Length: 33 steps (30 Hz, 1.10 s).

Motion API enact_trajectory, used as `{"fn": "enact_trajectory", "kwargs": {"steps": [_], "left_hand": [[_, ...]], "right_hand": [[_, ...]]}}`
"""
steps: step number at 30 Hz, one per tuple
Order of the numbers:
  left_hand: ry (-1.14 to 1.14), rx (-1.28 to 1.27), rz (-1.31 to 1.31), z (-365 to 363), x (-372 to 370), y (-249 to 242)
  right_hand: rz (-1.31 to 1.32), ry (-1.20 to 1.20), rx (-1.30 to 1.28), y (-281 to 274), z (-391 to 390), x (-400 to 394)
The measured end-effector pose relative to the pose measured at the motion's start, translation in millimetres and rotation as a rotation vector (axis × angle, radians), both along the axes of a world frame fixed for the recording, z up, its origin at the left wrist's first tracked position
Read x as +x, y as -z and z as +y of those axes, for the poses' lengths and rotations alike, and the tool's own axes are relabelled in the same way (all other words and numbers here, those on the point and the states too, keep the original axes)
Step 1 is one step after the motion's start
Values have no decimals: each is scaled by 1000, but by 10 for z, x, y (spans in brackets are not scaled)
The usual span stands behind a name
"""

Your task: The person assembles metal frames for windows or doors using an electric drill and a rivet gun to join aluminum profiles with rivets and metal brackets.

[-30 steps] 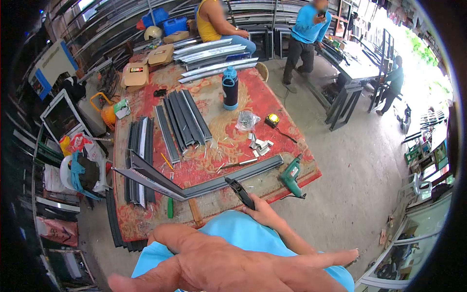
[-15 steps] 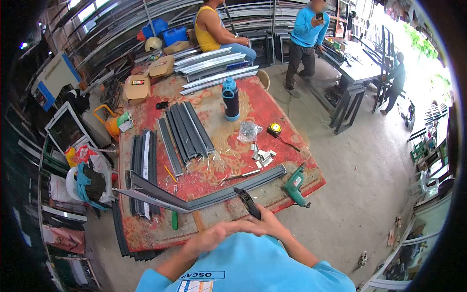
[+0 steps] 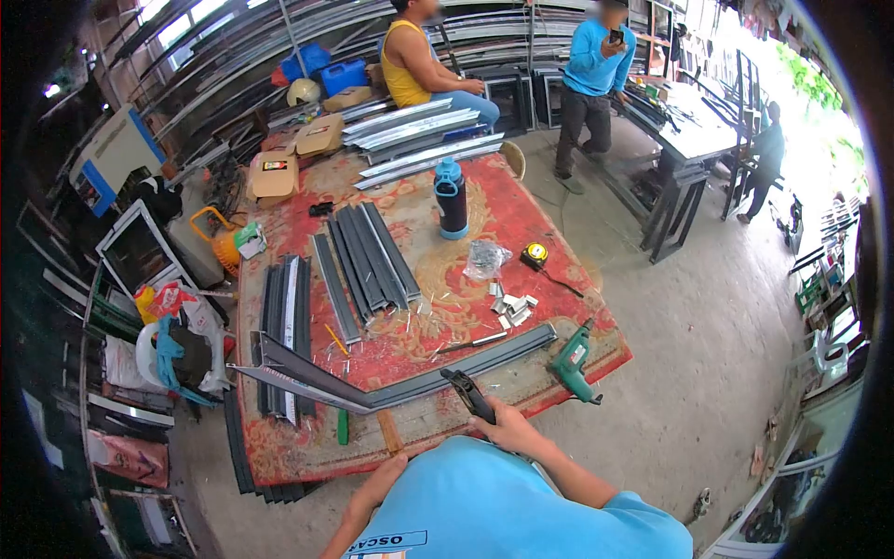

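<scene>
My right hand [image 3: 510,427] is wrapped round a black plier-like hand tool [image 3: 468,395], held over the near edge of the table with its head pointing away from me. Beyond its head lies a long dark metal profile [image 3: 466,366], joined at an angle to another dark profile [image 3: 307,373]. My left hand [image 3: 382,473] is low by the table's front edge, its fingertips right at the end of a flat wooden piece [image 3: 389,432]. My shirt hides part of that hand. A green drill [image 3: 572,365] rests right of the tool.
The red table [image 3: 596,331] carries stacked dark profiles [image 3: 368,256], a bottle [image 3: 451,200], a tape measure [image 3: 535,255], a plastic bag [image 3: 486,260], small metal pieces [image 3: 512,305] and a green-handled tool [image 3: 343,427]. One person [image 3: 410,61] sits behind; another [image 3: 589,84] stands holding a phone.
My left hand has drawn away from my right hand, moving down to the wooden piece's end. My right hand keeps the black tool, and the view has shifted slightly.
</scene>
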<state>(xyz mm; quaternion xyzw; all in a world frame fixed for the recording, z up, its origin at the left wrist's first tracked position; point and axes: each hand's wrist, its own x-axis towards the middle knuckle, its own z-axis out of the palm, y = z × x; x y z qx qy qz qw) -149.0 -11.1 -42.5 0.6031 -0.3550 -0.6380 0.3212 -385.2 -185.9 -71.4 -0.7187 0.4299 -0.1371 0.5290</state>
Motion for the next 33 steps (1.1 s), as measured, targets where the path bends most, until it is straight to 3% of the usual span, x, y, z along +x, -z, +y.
{"fn": "enact_trajectory", "kwargs": {"steps": [1, 4, 7, 10, 13, 25, 32, 33], "left_hand": [[-67, 90, -102, 32, -8, -62], [-63, 173, -216, 239, 101, 346], [-67, 202, -364, 377, 114, 441], [-33, 194, -481, 549, 284, 871], [-18, 200, -386, 425, 237, 489], [153, 112, -576, 365, 504, 559], [153, 201, -507, 530, 890, 921], [149, 248, -549, 427, 852, 602]], "right_hand": [[4, 0, 15, -35, 0, 12], [-20, 12, 32, -32, 19, 19], [-32, 25, 25, -20, 20, 3], [-44, 32, 8, -49, 40, -21], [-52, 39, -3, -56, 41, -36], [-8, 63, 2, 59, 75, -45], [69, 40, 58, -83, 62, -36], [68, 41, 61, -89, 63, -33]]}}
